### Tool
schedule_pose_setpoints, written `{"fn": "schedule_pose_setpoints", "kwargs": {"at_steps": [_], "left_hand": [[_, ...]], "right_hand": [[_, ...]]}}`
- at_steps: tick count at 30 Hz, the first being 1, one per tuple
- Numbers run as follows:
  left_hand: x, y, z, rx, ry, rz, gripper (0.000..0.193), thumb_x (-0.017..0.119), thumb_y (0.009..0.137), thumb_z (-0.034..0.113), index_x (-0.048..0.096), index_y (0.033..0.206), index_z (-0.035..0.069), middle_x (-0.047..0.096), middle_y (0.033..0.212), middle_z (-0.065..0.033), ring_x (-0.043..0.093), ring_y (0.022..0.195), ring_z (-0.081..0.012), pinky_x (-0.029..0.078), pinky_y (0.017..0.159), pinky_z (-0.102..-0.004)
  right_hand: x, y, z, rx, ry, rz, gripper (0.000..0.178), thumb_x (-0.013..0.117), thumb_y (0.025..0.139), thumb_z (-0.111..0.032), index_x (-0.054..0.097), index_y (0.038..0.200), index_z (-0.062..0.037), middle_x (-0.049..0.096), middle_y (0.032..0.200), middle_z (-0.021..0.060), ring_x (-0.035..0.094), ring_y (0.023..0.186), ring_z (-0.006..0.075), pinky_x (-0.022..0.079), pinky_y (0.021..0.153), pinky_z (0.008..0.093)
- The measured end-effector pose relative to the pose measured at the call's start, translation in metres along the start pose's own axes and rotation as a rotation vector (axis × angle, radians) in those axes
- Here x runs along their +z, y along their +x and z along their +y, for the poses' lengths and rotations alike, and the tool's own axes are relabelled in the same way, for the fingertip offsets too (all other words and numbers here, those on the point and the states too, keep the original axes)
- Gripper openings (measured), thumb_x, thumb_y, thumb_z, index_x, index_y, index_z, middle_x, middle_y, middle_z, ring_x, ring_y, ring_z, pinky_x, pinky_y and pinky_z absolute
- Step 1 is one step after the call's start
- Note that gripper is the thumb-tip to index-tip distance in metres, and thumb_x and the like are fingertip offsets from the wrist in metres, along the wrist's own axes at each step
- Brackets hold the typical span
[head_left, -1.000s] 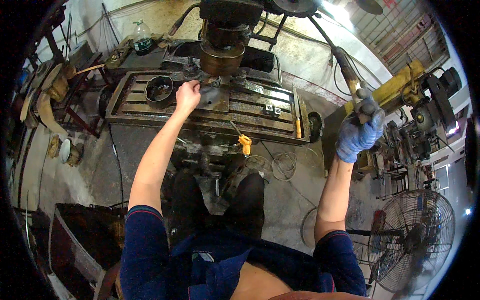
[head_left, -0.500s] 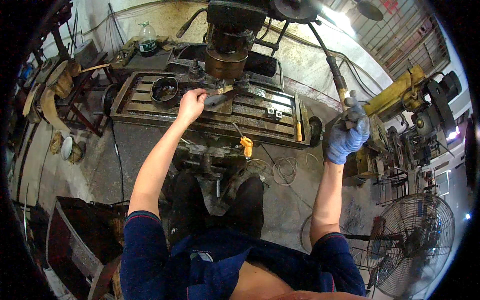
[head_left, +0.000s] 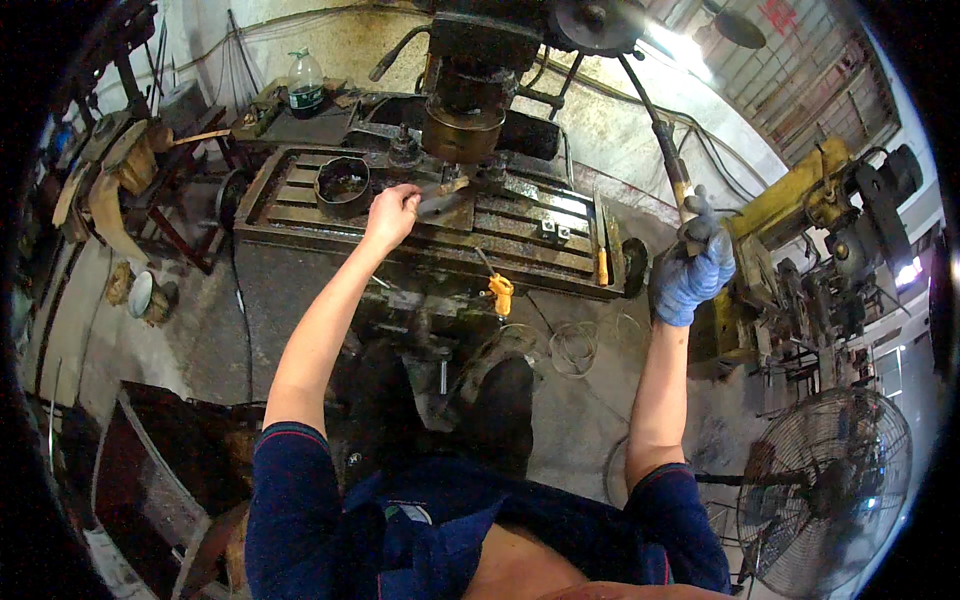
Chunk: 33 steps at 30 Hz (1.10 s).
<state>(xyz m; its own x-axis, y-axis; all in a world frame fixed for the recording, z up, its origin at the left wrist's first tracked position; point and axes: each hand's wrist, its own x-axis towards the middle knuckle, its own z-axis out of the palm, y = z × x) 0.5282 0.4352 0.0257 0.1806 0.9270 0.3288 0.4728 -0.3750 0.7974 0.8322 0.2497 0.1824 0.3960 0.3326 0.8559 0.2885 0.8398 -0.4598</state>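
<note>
My bare left hand (head_left: 393, 215) is closed in a pinch on the handle of a brush. Light bristles (head_left: 456, 185) point right, beneath the dark spindle head (head_left: 464, 125) of a machine; motion smears the brush a little. Under it lies the slotted metal worktable (head_left: 420, 243), strewn with chips. Left of that hand, a round black pan (head_left: 343, 205) with dark contents rests on the table. My right hand (head_left: 692, 268), in a blue-grey glove, is wrapped around the lower end of the machine's long lever (head_left: 668, 145).
Two small metal blocks (head_left: 556, 231) and a yellow-handled tool (head_left: 602, 265) lie on the table's right part. A yellow air gun (head_left: 502, 295) hangs at its front edge. A large fan (head_left: 825, 490) stands at right, a dark metal bin (head_left: 150, 480) at left.
The view has shifted slightly, so the machine and table sit a little further right. My left hand keeps the brush under the spindle; my right hand stays on the lever.
</note>
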Motion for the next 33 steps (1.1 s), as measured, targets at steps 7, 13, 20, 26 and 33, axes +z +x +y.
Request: {"fn": "schedule_pose_setpoints", "kwargs": {"at_steps": [7, 13, 20, 26, 33], "left_hand": [[0.002, 0.003, -0.011, -0.030, -0.013, -0.014, 0.023, 0.054, 0.081, 0.017, 0.060, 0.098, 0.003, 0.062, 0.079, -0.0174, 0.061, 0.077, -0.0309, 0.046, 0.069, -0.0373], [0.002, 0.005, -0.018, 0.023, -0.005, -0.034, 0.024, 0.052, 0.085, 0.013, 0.056, 0.104, 0.000, 0.056, 0.063, -0.0062, 0.051, 0.047, -0.0122, 0.041, 0.047, -0.0281], [0.012, 0.014, -0.012, -0.078, -0.081, -0.037, 0.023, 0.055, 0.080, 0.013, 0.058, 0.101, 0.004, 0.061, 0.076, -0.0174, 0.060, 0.070, -0.0285, 0.045, 0.066, -0.0360], [0.025, 0.025, -0.019, -0.100, -0.112, -0.037, 0.022, 0.055, 0.079, 0.012, 0.059, 0.099, 0.003, 0.063, 0.084, -0.0184, 0.061, 0.080, -0.0311, 0.045, 0.070, -0.0372], [0.041, 0.038, -0.051, 0.000, -0.035, 0.154, 0.019, 0.052, 0.083, 0.007, 0.057, 0.100, -0.001, 0.061, 0.080, -0.0091, 0.055, 0.054, -0.0131, 0.045, 0.047, -0.0271]], "right_hand": [[0.005, 0.015, -0.007, -0.099, -0.090, 0.016, 0.040, 0.055, 0.083, -0.032, 0.049, 0.057, -0.0026, 0.052, 0.062, 0.0087, 0.057, 0.075, 0.0257, 0.042, 0.077, 0.0388], [0.010, 0.027, -0.016, -0.081, -0.168, 0.035, 0.032, 0.055, 0.083, -0.028, 0.060, 0.075, 0.0024, 0.064, 0.090, 0.0168, 0.053, 0.067, 0.0142, 0.042, 0.066, 0.0289], [0.018, 0.054, -0.022, -0.150, -0.203, 0.063, 0.031, 0.058, 0.083, -0.027, 0.064, 0.079, 0.0037, 0.064, 0.074, 0.0113, 0.047, 0.055, 0.0098, 0.043, 0.062, 0.0283], [0.016, 0.092, -0.026, -0.274, -0.128, 0.007, 0.027, 0.058, 0.081, -0.022, 0.066, 0.077, 0.0039, 0.062, 0.066, 0.0093, 0.048, 0.053, 0.0108, 0.045, 0.063, 0.0271], [0.010, 0.151, -0.042, -0.411, -0.394, 0.012, 0.026, 0.052, 0.083, -0.019, 0.063, 0.079, 0.0043, 0.063, 0.072, 0.0099, 0.059, 0.068, 0.0167, 0.045, 0.072, 0.0292]]}}
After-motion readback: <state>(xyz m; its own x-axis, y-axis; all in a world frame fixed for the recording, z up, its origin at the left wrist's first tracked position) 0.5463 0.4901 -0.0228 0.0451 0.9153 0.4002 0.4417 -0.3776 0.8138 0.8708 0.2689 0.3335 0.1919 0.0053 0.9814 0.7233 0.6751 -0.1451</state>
